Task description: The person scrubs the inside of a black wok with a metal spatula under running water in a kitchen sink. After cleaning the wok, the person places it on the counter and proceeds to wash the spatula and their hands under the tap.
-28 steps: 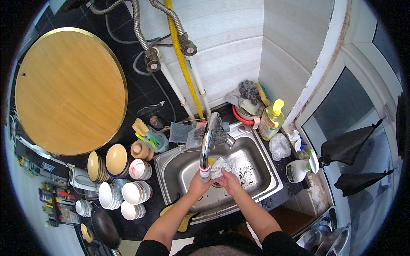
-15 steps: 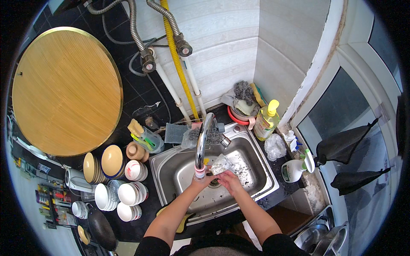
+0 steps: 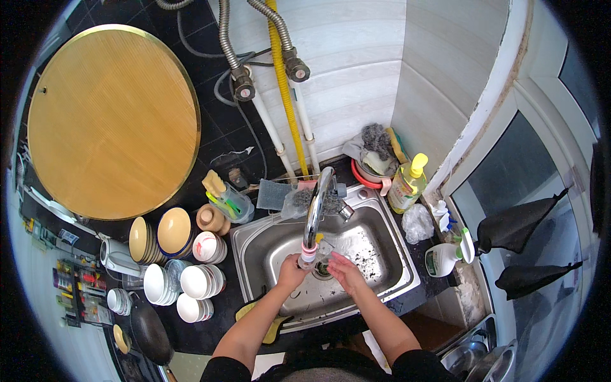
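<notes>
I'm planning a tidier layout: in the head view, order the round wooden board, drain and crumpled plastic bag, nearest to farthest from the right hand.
From the right hand:
1. Drain, just to its left.
2. Crumpled plastic bag, up and to the right.
3. Round wooden board, far upper left.

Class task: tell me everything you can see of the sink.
The sink is a single basin with rounded corners and a flat rim, shiny like stainless steel, set into the black counter. Dark specks litter its floor, mostly right of the drain. The faucet arches over it; the left hand and right hand are above it.
</notes>
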Motion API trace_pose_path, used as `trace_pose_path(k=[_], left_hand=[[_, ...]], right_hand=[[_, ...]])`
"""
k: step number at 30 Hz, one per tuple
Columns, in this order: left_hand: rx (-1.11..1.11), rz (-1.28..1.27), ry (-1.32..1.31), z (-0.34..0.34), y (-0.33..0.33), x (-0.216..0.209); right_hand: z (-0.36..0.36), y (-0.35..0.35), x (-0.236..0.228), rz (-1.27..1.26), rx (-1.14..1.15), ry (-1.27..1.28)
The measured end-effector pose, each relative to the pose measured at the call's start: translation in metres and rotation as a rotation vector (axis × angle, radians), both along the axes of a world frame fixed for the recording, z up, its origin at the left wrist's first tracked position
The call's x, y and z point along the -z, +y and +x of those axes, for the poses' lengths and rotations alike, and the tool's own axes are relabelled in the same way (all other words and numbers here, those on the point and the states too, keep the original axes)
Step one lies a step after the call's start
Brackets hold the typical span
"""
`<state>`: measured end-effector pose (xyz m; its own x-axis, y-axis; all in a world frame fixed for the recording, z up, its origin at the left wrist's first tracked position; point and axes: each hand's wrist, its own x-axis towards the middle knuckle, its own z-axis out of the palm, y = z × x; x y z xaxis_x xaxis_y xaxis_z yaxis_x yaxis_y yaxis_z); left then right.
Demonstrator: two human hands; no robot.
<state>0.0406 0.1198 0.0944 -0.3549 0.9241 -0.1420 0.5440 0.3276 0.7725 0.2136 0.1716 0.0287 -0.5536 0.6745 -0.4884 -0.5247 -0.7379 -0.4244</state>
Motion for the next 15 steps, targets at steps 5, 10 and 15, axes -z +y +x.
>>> trace_pose_path(k=[5,10,15], left_hand=[[-0.027,-0.059,0.051,-0.015,-0.012,0.019],[-0.082,-0.074,0.051,-0.021,-0.021,0.023],[-0.147,-0.045,0.058,-0.025,-0.027,0.020]], right_hand=[[-0.008,0.002,-0.009,-0.054,0.011,0.097],[-0.015,0.002,0.003,-0.015,0.008,0.138],[-0.036,0.004,0.019,-0.004,-0.001,0.222]])
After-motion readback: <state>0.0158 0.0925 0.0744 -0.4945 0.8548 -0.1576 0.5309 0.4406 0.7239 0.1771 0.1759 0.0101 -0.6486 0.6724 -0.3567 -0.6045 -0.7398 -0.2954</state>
